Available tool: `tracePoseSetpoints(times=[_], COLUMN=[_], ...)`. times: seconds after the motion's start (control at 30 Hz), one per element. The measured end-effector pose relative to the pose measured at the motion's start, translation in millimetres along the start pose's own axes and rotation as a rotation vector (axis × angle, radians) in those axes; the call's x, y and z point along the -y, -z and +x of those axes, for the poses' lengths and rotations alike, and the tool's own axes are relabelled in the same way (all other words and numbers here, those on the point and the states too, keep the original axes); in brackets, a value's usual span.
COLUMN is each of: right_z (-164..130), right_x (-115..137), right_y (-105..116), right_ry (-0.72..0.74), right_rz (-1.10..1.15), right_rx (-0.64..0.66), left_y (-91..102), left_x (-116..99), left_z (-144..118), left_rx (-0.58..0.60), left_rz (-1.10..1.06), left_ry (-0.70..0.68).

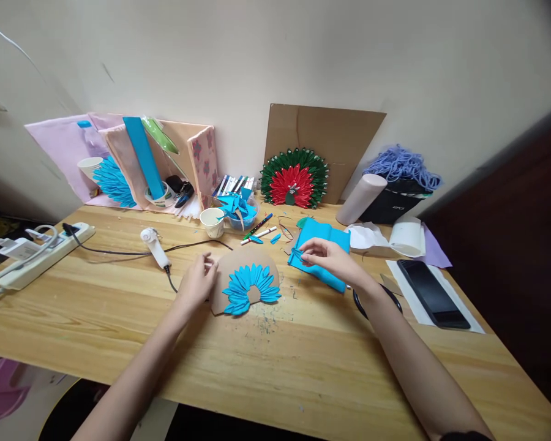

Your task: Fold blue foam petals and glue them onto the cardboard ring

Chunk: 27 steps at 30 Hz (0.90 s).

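A rounded cardboard piece [222, 277] lies on the table with a fan of blue paper petals [250, 280] on it, spread around a bare cardboard centre. At its left edge my left hand [197, 278] is closed, curled fingers against the cardboard. My right hand [328, 257] pinches a small blue paper petal [296, 253] between thumb and fingers. Under that hand lies a folded sheet of blue paper [328, 236]. To the left of my left hand rests a white glue gun [153, 246] with a black cord.
Behind stand a paper cup [212, 222], a tub of blue scraps [239, 211], several markers [259, 229] and a finished red-green fan [294, 177] against a cardboard sheet [324, 128]. A phone [431, 294] lies right, a power strip [41, 260] left. Black tape [362, 304] sits beneath my right forearm.
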State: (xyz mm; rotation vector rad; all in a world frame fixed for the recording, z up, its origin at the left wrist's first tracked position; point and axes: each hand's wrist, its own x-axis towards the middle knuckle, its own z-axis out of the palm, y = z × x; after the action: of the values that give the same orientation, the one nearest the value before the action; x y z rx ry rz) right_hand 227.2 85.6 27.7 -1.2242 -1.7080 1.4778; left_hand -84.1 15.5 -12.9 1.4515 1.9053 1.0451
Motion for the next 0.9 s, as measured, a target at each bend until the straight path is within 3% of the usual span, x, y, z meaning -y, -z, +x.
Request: tracePoseSetpoints(times=[0.07,0.1,0.23,0.3,0.4,0.9], right_z=[0,0,1,0,0,5], right_x=[-10,-13,-21,-22,-21,-37], right_y=[0,0,-4,-7,-11,-28], right_ry=[-0.013,-0.014,-0.021,-0.025,-0.039,-0.096], right_rz=[-0.061,-0.086,-0.116,-0.133,-0.158,-0.163], right_rx=[0.009,0.020,0.059,0.057,0.055,0.182], left_y=[-4.8,-10.6,-48.8,-66.1,-78.1,-77.3], left_x=[-14,-22,-50,-52,-46,-40], left_z=[-6,-8,-12,-10,-8,-3], left_rx=[-0.136,-0.103,0.302,0.382,0.413,0.494], left_rz=[0.233,0.283,0.272,0.280,0.296,0.256], left_ry=[-0.170,-0.257,-0.523,-0.541,-0.519,-0.482])
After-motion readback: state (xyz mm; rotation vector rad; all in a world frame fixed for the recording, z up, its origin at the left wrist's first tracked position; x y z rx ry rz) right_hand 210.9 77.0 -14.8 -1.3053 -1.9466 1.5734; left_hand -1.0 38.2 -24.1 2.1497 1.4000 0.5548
